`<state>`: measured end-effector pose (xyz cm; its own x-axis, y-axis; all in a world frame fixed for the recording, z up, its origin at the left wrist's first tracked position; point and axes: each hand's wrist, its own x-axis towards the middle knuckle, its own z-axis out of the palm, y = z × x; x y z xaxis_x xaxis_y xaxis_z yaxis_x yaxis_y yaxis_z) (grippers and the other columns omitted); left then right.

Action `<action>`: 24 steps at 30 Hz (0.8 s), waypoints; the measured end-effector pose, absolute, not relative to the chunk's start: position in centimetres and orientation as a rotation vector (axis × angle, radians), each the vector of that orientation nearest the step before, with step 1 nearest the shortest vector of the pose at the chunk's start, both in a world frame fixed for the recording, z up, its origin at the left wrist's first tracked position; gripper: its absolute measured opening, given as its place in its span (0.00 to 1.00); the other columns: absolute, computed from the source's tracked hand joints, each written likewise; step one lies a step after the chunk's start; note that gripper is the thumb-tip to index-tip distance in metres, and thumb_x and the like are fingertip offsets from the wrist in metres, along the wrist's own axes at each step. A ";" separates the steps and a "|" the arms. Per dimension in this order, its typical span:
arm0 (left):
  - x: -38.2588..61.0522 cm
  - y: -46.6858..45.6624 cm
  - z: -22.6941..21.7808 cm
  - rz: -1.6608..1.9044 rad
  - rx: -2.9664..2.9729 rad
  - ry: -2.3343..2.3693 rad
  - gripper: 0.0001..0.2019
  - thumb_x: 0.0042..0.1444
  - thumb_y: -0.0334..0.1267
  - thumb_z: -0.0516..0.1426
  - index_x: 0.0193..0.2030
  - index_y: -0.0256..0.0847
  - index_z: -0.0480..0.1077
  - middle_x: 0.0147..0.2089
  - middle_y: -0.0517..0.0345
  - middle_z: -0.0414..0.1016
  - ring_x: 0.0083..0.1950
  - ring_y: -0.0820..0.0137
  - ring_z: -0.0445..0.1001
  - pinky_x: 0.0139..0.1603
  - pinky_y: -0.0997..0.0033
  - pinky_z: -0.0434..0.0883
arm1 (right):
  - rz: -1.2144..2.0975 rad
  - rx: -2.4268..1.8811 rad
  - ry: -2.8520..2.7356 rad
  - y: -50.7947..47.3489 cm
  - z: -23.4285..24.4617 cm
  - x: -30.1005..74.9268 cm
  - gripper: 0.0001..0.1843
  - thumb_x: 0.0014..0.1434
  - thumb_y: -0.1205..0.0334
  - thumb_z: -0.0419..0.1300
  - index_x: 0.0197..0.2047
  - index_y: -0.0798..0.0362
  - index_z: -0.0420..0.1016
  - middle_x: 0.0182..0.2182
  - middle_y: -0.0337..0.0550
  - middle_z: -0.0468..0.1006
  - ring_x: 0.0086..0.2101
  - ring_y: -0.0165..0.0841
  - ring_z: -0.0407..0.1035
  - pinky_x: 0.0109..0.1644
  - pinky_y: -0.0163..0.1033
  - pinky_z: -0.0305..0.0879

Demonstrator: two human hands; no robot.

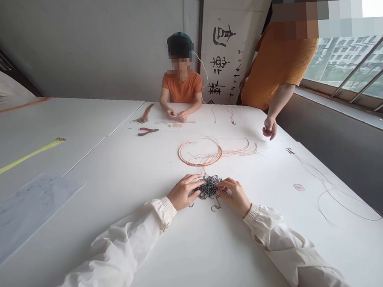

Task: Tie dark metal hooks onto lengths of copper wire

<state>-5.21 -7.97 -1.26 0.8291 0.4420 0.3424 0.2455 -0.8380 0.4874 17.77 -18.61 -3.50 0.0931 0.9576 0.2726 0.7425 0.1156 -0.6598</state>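
A tangled heap of dark metal fish hooks [209, 186] lies on the white table, between my two hands. My left hand [185, 192] rests at its left side with the fingers spread, their tips touching the hooks. On the opposite side, my right hand [235, 196] curves around the heap's edge, thumb and forefinger apart at the hooks. No hook shows clearly gripped in either hand. A few hooks [215, 205] lie loose just in front of the heap.
Beyond the heap lies a coil of orange cord [200, 163] with loose strands. Red-handled pliers [147, 131] lie farther off, near a seated person's hands [179, 116]. Another person's hand [269, 128] hangs over the right edge. Thin lines [324, 177] trail at right; a clear sheet [37, 211] lies left.
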 end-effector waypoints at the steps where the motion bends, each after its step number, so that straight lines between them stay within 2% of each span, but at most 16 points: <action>1: -5.4 -7.9 -1.1 0.648 2.582 0.525 0.16 0.64 0.34 0.54 0.57 0.40 0.72 0.63 0.45 0.67 0.64 0.58 0.65 0.64 0.51 0.67 | 0.378 -1.670 -1.689 -18.6 -3.5 17.8 0.08 0.58 0.62 0.62 0.42 0.49 0.78 0.38 0.44 0.77 0.35 0.37 0.73 0.50 0.49 0.63; 5: -6.0 -8.3 -0.7 0.656 2.597 0.539 0.19 0.57 0.39 0.61 0.56 0.40 0.73 0.54 0.45 0.70 0.56 0.58 0.68 0.58 0.54 0.71 | 0.333 -1.648 -1.701 -18.7 -3.6 17.7 0.16 0.55 0.58 0.66 0.48 0.48 0.77 0.41 0.45 0.77 0.39 0.40 0.72 0.51 0.49 0.63; 8: -6.0 -8.7 -0.7 0.624 2.613 0.533 0.25 0.50 0.41 0.66 0.56 0.43 0.74 0.53 0.47 0.70 0.55 0.58 0.68 0.56 0.55 0.72 | 0.307 -1.626 -1.718 -18.3 -3.8 17.2 0.19 0.53 0.57 0.69 0.49 0.46 0.78 0.43 0.46 0.76 0.44 0.43 0.71 0.53 0.50 0.62; 13: -5.7 -8.3 -0.9 0.657 2.616 0.596 0.12 0.59 0.36 0.60 0.50 0.43 0.77 0.51 0.48 0.69 0.54 0.59 0.67 0.56 0.55 0.71 | 0.278 -1.601 -1.681 -17.4 -4.3 16.7 0.10 0.57 0.63 0.64 0.43 0.47 0.80 0.40 0.45 0.76 0.43 0.41 0.71 0.53 0.49 0.61; 16: -6.1 -8.0 -1.0 0.695 2.607 0.628 0.11 0.61 0.35 0.57 0.48 0.41 0.77 0.52 0.47 0.68 0.53 0.60 0.67 0.56 0.54 0.71 | 0.266 -1.599 -1.631 -17.1 -4.3 16.9 0.07 0.59 0.65 0.60 0.39 0.49 0.80 0.39 0.45 0.77 0.41 0.40 0.72 0.51 0.49 0.62; 20: -7.0 -8.2 -0.8 0.687 2.601 0.565 0.17 0.55 0.36 0.62 0.53 0.42 0.75 0.55 0.48 0.67 0.56 0.60 0.67 0.58 0.57 0.71 | 0.274 -1.582 -1.590 -17.2 -3.9 17.0 0.08 0.61 0.64 0.58 0.39 0.50 0.79 0.39 0.46 0.78 0.40 0.40 0.73 0.49 0.48 0.64; 22: -7.4 -8.4 -0.7 0.664 2.603 0.527 0.23 0.49 0.37 0.67 0.54 0.44 0.74 0.56 0.49 0.67 0.56 0.60 0.67 0.57 0.58 0.72 | 0.290 -1.564 -1.600 -17.4 -3.8 17.1 0.09 0.60 0.63 0.58 0.42 0.50 0.78 0.41 0.46 0.78 0.41 0.40 0.72 0.49 0.47 0.65; 24: -7.7 -8.4 -0.7 0.652 2.606 0.524 0.25 0.46 0.36 0.68 0.54 0.45 0.75 0.54 0.50 0.68 0.54 0.60 0.68 0.54 0.59 0.73 | 0.307 -1.546 -1.624 -17.6 -3.6 17.2 0.12 0.58 0.63 0.60 0.46 0.49 0.77 0.43 0.46 0.78 0.43 0.41 0.72 0.50 0.47 0.65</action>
